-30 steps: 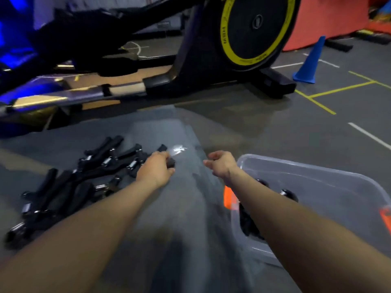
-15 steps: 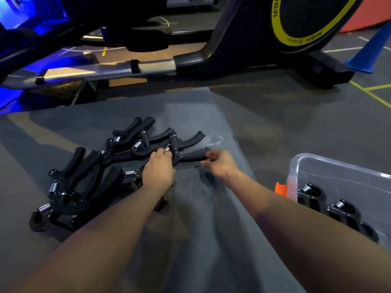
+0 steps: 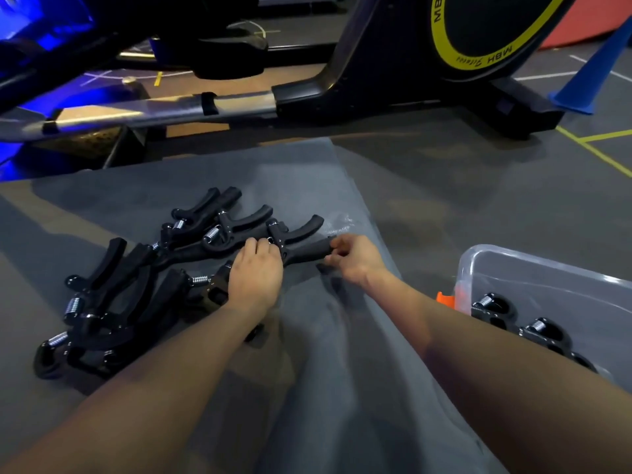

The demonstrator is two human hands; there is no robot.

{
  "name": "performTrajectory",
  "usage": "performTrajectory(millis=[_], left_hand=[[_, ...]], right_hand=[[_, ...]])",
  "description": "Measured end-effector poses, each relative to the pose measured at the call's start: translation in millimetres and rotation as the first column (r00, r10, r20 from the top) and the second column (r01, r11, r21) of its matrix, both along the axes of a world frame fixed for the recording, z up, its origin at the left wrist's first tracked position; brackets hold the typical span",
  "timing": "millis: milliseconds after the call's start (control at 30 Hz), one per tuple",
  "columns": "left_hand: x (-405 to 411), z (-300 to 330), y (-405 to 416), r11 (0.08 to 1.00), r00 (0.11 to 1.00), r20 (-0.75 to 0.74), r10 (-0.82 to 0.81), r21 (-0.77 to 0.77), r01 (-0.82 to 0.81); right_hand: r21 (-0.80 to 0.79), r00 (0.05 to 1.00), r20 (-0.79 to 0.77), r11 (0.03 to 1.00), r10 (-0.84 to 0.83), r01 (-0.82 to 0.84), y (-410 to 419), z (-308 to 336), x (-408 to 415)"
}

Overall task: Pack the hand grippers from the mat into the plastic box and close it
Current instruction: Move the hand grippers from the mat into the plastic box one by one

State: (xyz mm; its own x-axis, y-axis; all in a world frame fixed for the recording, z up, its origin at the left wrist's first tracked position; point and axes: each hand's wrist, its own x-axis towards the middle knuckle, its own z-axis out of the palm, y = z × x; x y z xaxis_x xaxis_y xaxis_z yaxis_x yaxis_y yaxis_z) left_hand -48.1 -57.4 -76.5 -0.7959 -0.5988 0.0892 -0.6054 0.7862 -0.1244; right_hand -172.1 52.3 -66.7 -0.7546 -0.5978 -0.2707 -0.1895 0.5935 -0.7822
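On the left, a pile of black hand grippers [image 3: 113, 302] with shiny springs lay on our soft gray mat [image 3: 290, 172]. We were picking up the next one. Our left hand [image 3: 254, 278] lay on its middle; we could not tell if the fingers held it. Our right hand [image 3: 355, 260] pinched the end of this gripper [image 3: 301, 246]. Next, we think, it had to be lifted over to the see-through plastic box [image 3: 547, 268] on the right, where some grippers already sat.
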Motion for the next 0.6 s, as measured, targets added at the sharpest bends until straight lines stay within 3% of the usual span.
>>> performTrajectory(millis=[67, 267, 467, 600], left_hand=[[-0.2, 7.4, 2.7, 0.998, 0.999, -0.03, -0.044, -0.047, 0.042], [-17.9, 50.1, 25.5, 0.982, 0.965, -0.231, -0.125, 0.111, 0.154], [-44.9, 95.6, 75.9, 0.914, 0.88, -0.46, -0.12, 0.295, 0.278], [-74.7, 108.3, 119.5, 0.829, 0.813, -0.567, -0.134, 0.385, 0.405]], right_hand=[[0.027, 0.998, -0.064, 0.999, 0.029, -0.027, 4.9, 8.7, -0.4], [0.06, 0.909, -0.398, 0.993, 0.121, -0.106, 26.5, 39.9, -1.6], [-0.034, 0.843, -0.537, 0.999, -0.028, 0.012, 82.0, 75.0, -19.0], [-0.009, 0.8, -0.597, 0.997, -0.064, 0.073, 141.0, 90.6, -40.7]])
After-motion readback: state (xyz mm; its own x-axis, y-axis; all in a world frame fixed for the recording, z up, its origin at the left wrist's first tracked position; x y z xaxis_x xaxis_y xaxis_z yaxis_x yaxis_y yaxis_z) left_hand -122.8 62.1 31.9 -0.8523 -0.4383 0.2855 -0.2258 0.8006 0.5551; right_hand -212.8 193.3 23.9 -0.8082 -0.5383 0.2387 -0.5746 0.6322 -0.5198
